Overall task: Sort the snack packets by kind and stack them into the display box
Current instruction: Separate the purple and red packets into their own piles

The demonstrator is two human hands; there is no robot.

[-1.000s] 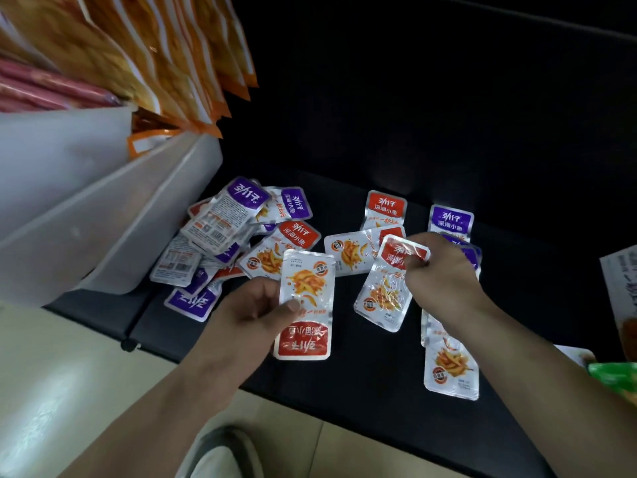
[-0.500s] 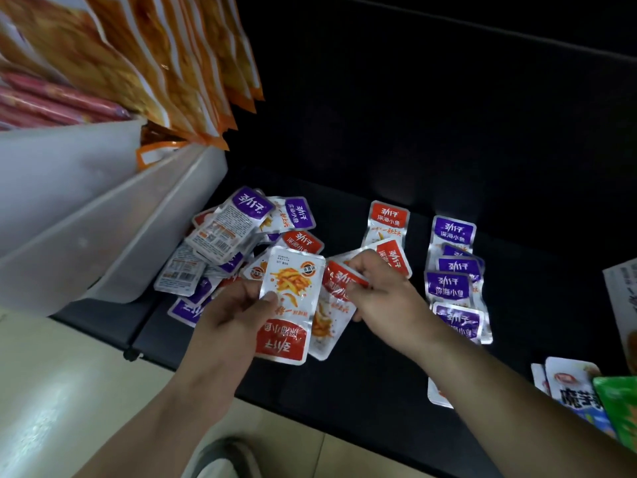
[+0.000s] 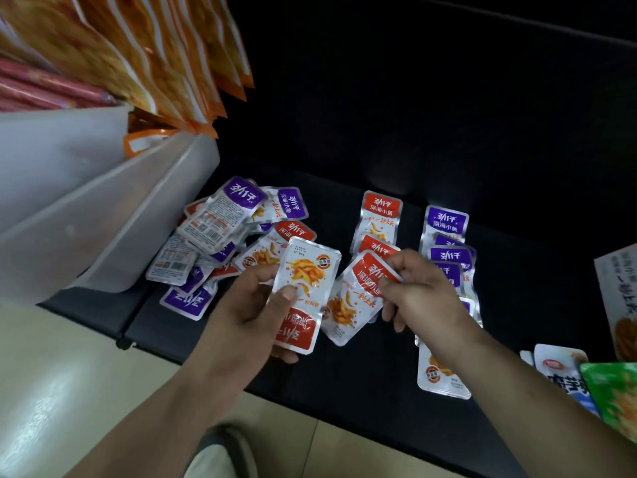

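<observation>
My left hand grips a red-labelled silver snack packet upside down, thumb on its face. My right hand pinches the top of a second red-labelled packet, held just right of the first and overlapping its edge. A short row of red-labelled packets lies behind my hands. To its right runs a row of purple-labelled packets, partly hidden by my right hand. An unsorted heap of red and purple packets lies at the left. All rest on a black surface.
A white plastic bin stands at the left, with orange snack bags and pink packs above it. A printed box panel and blue and green packets lie at the right edge. Pale floor lies below.
My right hand has lifted a red-labelled packet off the surface and carried it left, up beside the one in my left hand. My left hand has kept its packet throughout.
</observation>
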